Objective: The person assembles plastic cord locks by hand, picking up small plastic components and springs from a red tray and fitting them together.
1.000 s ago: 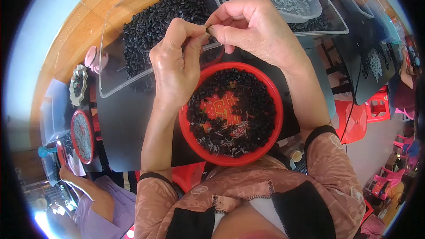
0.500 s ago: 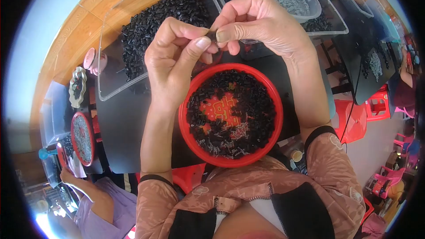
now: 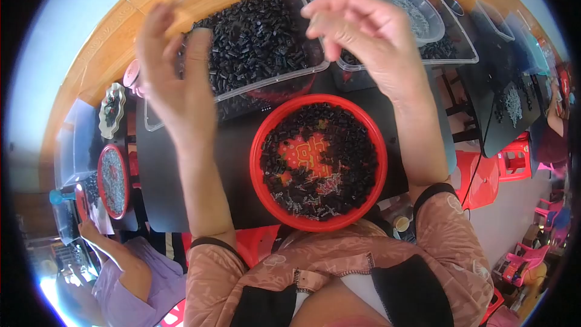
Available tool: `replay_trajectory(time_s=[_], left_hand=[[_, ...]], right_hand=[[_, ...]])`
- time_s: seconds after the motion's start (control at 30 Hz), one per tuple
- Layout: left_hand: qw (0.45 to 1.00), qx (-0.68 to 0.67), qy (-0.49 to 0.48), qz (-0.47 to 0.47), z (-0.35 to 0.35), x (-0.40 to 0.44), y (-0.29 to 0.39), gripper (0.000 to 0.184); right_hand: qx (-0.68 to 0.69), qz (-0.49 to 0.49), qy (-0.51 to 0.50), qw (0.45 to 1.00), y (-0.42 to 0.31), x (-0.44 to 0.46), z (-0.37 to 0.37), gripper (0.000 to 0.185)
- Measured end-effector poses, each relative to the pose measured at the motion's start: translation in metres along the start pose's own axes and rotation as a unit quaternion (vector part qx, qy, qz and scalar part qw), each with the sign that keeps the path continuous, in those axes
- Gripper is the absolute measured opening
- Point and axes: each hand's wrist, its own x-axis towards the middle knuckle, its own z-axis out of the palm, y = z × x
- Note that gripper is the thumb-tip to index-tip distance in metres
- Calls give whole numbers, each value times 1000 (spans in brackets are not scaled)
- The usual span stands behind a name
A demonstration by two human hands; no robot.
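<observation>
My left hand is over the left part of a clear plastic bin of small black plastic pieces. Its fingers are spread and smeared by motion, with nothing seen in them. Farther right, my right hand is raised in front of a clear oval tub of small silvery springs. Its thumb and forefinger tips come close together; whatever lies between them is too small to make out. Below both hands, a red round tray holds more black pieces and a patch of springs.
A second clear bin carries the oval tub. At the left are a scalloped dish, a red-rimmed tray of springs and a person in a purple top. Red stools stand at the right.
My hands, which met fingertip to fingertip around a small dark piece, have come apart. The left has swung left over the bin and spread its fingers; the right has shifted slightly right.
</observation>
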Motion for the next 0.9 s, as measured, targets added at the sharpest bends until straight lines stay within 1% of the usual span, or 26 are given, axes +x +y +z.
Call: replay_trajectory(time_s=[0.07,0.1,0.13,0.17,0.23,0.27,0.3,0.33,0.37,0.4,0.43,0.5,0.53,0.57,0.6,0.63,0.7,0.73,0.8,0.83,0.9], left_hand=[[989,-89,39,-112,-19,9,0,27],[975,-134,58,-166,-25,12,1,26],[969,-200,81,-119,-26,14,-1,19],[955,-271,42,-116,-28,12,0,17],[906,-407,-37,-107,-30,5,7,14],[908,-403,-73,-91,-21,0,6,13],[911,-375,-130,-114,-16,-6,18,20],[924,-308,-146,-173,-5,-12,36,28],[901,-343,-198,-179,-1,-16,40,32],[854,-406,-268,-184,5,-22,41,38],[810,-456,-319,-186,10,-27,41,45],[791,-476,-349,-161,15,-35,46,62],[811,-463,-342,-103,19,-40,49,68],[805,-468,-346,-112,20,-43,49,68],[800,-473,-349,-121,21,-45,50,68],[804,-464,-356,-106,22,-45,49,65],[811,-447,-370,-75,23,-45,48,59],[815,-441,-367,-82,22,-45,49,57],[828,-427,-358,-60,18,-43,49,52],[836,-417,-356,-30,16,-39,48,49],[851,-413,-326,-2,16,-39,48,44]], right_hand=[[1,-41,34,999,-4,0,-2,20],[1,-61,51,997,-6,0,-3,19],[-14,-59,72,996,-8,-3,-2,24],[0,-61,73,995,-9,-5,0,25],[27,-66,75,995,-11,-8,5,27],[24,-46,40,998,-13,-10,9,28],[21,-27,5,999,-16,-13,13,29],[18,-9,-31,999,-20,-16,18,30],[16,9,-69,997,-24,-19,23,31],[55,45,-85,994,-28,-23,26,29],[40,8,-92,995,-23,-24,28,29],[134,-24,-114,984,-21,-27,37,34],[173,-31,-122,977,-19,-30,40,38],[212,-38,-131,968,-17,-32,44,42],[248,-23,-143,958,-18,-38,47,43],[283,-10,-154,947,-20,-43,50,45],[309,-6,-153,939,-20,-46,55,45],[301,-16,-140,943,-21,-46,59,44],[287,-35,-116,950,-22,-45,68,43],[280,-39,-109,953,-22,-45,71,42],[299,-49,-120,945,-20,-43,75,38]])
